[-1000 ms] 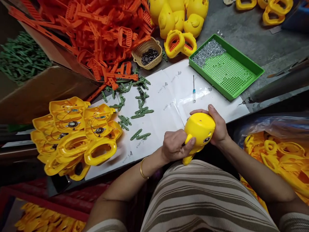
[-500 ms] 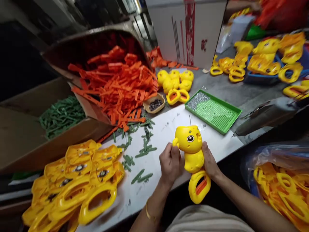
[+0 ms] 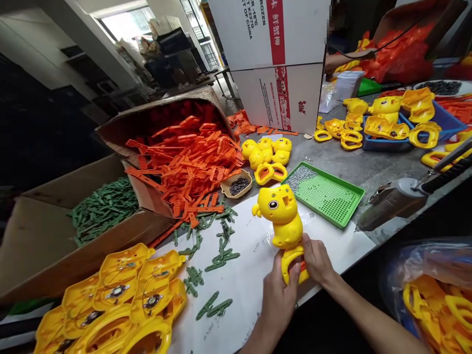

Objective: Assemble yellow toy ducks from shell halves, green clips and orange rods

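A yellow animal-shaped toy point(image 3: 286, 228) with a round eye and a ring handle is held upright over the white sheet point(image 3: 250, 246). My left hand point(image 3: 280, 290) grips the ring handle from below, its thumb at the ring's opening. On the other side, my right hand point(image 3: 317, 259) is closed on the handle near the toy's lower body. An orange part shows inside the ring. Behind the toy lies a green tray point(image 3: 326, 191) of small metal pieces. Green strips point(image 3: 221, 258) are scattered on the sheet to the left.
Yellow shells point(image 3: 121, 295) fill the front left. Cartons hold green strips point(image 3: 105, 211) and orange parts point(image 3: 188, 157). A small basket point(image 3: 236, 184) and yellow toys point(image 3: 267, 157) stand behind. A power tool point(image 3: 393, 204) and a bag of yellow parts point(image 3: 435, 305) are right.
The toy has moved slightly left and away from my body. My left hand has shifted from the toy's head side down to its ring handle. The camera view has tilted up.
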Motion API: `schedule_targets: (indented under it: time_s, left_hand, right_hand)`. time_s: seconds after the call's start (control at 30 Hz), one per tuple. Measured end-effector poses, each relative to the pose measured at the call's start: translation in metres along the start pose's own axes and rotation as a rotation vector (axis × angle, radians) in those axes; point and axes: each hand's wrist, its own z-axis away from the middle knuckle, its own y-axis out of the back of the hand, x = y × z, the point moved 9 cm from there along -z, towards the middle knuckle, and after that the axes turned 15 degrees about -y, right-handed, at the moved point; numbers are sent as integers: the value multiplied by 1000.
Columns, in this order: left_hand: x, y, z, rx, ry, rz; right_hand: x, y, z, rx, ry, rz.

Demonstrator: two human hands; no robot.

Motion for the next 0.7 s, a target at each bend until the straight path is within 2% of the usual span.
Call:
schedule_targets:
  time_s: [0.07,0.17,0.3,0.37,0.4,0.5,0.6,0.7]
  left_hand:
    - [3,2,0,36,-47,-82]
    - [-2,6,-6,68,-69,-81]
    - [-24,7,-14,15,60,1]
    - [-25,8,-23,-20,29,-49]
    - [-20,8,-30,-36,-32,-105]
    - [4,7,-65,-70,-249,-310]
    - [13,3,-119,-53,-278,-363]
    - [18,-2,-186,-9,-263,-435]
  right_hand:
    - [-5,-1,-7,-15,5,-25]
    - [-14,-4,-11,-74,33,-59]
    - [-13,-7,-17,-118,78,-71]
    - [-7,-5,-28,-86,67,-100]
    - [-5,-4,-36,-67,57,-121]
    - [-4,1,-58,-33,17,-192]
    - [-6,5,-68,-55,-40,-286]
    - [-2,10,-55,-77,-93,-460]
